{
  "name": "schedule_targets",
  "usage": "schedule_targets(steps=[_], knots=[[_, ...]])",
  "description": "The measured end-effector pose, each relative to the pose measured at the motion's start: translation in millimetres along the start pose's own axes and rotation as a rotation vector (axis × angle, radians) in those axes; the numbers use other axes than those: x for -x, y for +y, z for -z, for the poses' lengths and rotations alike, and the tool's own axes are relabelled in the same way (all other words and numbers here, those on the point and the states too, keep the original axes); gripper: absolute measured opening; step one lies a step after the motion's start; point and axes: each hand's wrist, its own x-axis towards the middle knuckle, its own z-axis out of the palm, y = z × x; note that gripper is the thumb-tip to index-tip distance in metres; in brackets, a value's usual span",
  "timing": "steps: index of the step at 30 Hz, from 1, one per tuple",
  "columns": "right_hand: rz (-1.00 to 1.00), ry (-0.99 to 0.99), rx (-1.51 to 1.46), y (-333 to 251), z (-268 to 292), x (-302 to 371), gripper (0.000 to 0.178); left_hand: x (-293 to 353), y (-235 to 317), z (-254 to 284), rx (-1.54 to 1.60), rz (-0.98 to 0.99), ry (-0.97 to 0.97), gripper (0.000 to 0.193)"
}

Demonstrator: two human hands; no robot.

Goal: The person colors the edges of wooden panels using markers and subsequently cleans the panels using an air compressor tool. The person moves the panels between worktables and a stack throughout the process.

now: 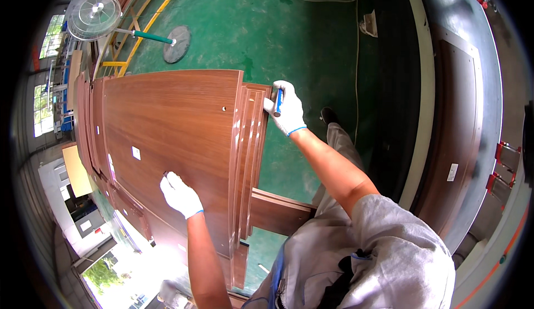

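Note:
A large brown wood-grain panel (172, 119) lies on top of a stack of similar panels in front of me. My left hand (181, 196), in a white work glove, is over the panel's lower middle with its fingers bent together. Something small and dark shows at its fingertips, too small to name. At the right edge of the stack is my right hand (288, 111), also gloved. It is closed around a blue stick-shaped tool with a dark end (278, 102), and its fingertips are close to the edges of the lower panels (253, 108).
Narrow brown boards (281, 211) jut from the stack toward my legs. A standing fan (95, 15) with a round base is at the far left, beside a yellow frame (150, 25). On my right runs a long bench (425, 86) carrying another brown panel (459, 119). A cable (357, 58) crosses the green floor.

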Motion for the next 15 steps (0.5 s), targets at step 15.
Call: schedule_targets(steps=[15], knots=[[-0.174, -0.546, -0.478, -150.1, 123.1, 5.8, 0.019, 29.5, 18.1, -6.5, 0.392, 0.039, -0.011, 0.029]])
